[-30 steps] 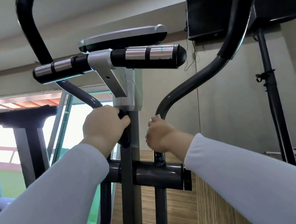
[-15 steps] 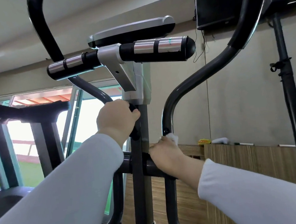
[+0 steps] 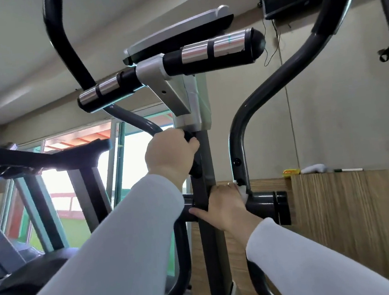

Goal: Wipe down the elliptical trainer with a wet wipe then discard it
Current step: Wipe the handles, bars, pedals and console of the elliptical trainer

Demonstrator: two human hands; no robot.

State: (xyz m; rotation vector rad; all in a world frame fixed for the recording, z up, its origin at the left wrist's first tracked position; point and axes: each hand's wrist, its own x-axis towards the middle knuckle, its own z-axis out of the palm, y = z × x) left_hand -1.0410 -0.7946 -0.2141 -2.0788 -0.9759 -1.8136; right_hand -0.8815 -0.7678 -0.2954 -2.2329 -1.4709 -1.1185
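elliptical trainer (image 3: 212, 253) stands right in front of the person, its dark central post rising between two white sleeves. the right hand (image 3: 224, 208) is low, at the joint where the right swing arm (image 3: 237, 142) meets the horizontal pivot tube (image 3: 264, 203). its fingers are curled together over the wet wipe (image 3: 241, 191), pinning it against the foot of that arm, while the thumb lies spread leftward across the post. only a small white fold of the wipe shows past the knuckles.

the left hand (image 3: 171, 154) sits higher and a little further off, fingers wrapped tight round the left swing arm (image 3: 138, 122) (a steadying hold, by the look of it).

from the wiping fingers the right swing arm's long axis runs straight up, then bends away up and to the right, so a stroke along it would have to go upward. the pivot tube runs off sideways to the right. the right hand is nearer to both.

beyond come the handlebar (image 3: 212, 51) with silver bands, the console (image 3: 176, 32), a treadmill (image 3: 45, 158) at left and a wooden panel (image 3: 351, 215) on the wall.
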